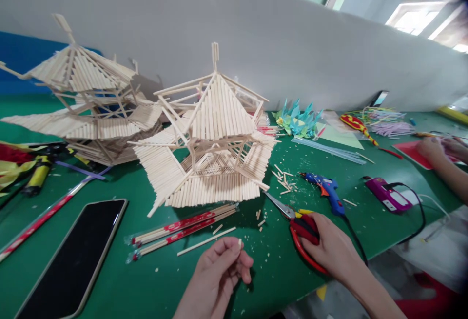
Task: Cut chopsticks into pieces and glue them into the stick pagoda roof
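Observation:
My left hand (219,272) is closed near the table's front edge, with a short piece of wooden stick (240,243) pinched between thumb and fingertips. Scissors (282,206) with red handles are gripped in my right hand (329,243), blades pointing toward a pagoda-like model (223,109) made of wooden sticks. Part of the scissors' grip is covered by my fingers. Between the model and my left hand lie a loose chopstick-like stick (206,241) and red-wrapped packets of sticks (183,226). Short cut pieces (283,180) are scattered right of the model.
A second stick model (91,99) stands at the left. A phone (73,260) lies at front left. A blue glue gun (327,189) and a purple power device (389,194) with cables are on the right. Another person's hands (435,149) rest over red paper (412,154).

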